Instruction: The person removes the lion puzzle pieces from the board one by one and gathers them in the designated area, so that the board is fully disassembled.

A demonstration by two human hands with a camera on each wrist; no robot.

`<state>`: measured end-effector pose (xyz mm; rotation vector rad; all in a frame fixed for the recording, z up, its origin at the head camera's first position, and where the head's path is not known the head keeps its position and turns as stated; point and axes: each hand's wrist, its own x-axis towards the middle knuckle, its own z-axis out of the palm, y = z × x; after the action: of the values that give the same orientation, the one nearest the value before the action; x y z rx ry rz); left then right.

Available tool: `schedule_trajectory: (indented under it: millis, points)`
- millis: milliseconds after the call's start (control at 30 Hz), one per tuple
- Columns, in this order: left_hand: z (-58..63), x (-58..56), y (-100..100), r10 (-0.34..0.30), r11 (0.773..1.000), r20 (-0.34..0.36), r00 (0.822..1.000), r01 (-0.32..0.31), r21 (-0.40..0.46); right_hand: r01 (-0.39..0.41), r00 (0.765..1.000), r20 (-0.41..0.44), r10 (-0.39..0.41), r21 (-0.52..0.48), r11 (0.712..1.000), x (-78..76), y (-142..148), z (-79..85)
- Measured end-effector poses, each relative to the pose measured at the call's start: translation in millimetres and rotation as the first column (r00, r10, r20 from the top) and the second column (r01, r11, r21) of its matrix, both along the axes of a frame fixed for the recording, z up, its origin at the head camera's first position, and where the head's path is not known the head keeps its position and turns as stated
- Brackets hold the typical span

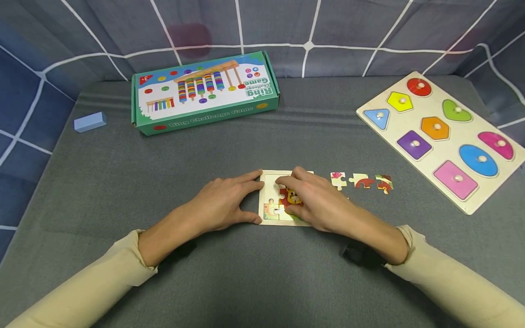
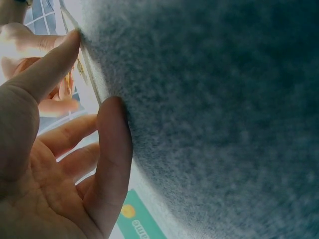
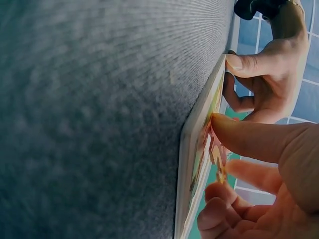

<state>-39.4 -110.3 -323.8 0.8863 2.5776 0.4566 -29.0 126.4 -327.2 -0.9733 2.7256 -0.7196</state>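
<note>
A small wooden jigsaw tray lies flat in front of me, partly filled along its bottom left. Along its left edge, my left hand is spread, thumb and forefinger touching the rim near the two corners. My right hand reaches over the tray from the right. Between its thumb and fingers it pinches a jigsaw piece, which tilts up from the tray in the right wrist view. A bear-like face shows between those fingers in the head view. The tray's right part is hidden beneath the hand.
Loose pieces, one pink-and-white, one red-and-cream and one red-green, lie right of the tray. A knobbed shape board sits far right. At the back are a green game box and a blue block.
</note>
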Motion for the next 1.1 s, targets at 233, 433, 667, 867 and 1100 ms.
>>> schedule_trajectory:
  millis: [233,433,667,867,1100]
  points:
    - [0.1,0.1,-0.5,0.003,1.000,0.007,1.000,-0.003,0.004,-0.002,0.999,0.033,0.002,-0.010,1.000,0.4,1.1,-1.0]
    - [0.1,0.1,-0.5,0.000,1.000,0.008,1.000,0.000,0.005,0.036,0.996,0.077,-0.035,-0.007,0.999,0.6,0.3,-0.6]
    - [0.3,0.2,-0.3,-0.003,1.000,0.003,1.000,0.003,-0.001,0.052,0.996,0.070,-0.052,0.008,0.999,2.1,-1.3,-0.7]
    - [0.6,0.3,-0.1,-0.006,1.000,-0.001,1.000,0.006,-0.002,0.061,0.996,0.066,-0.062,0.011,0.998,2.9,-0.6,0.1]
    - [1.3,0.0,0.2,-0.003,1.000,-0.002,1.000,0.003,-0.007,0.062,0.995,0.077,-0.060,-0.026,0.998,4.3,4.5,3.4]
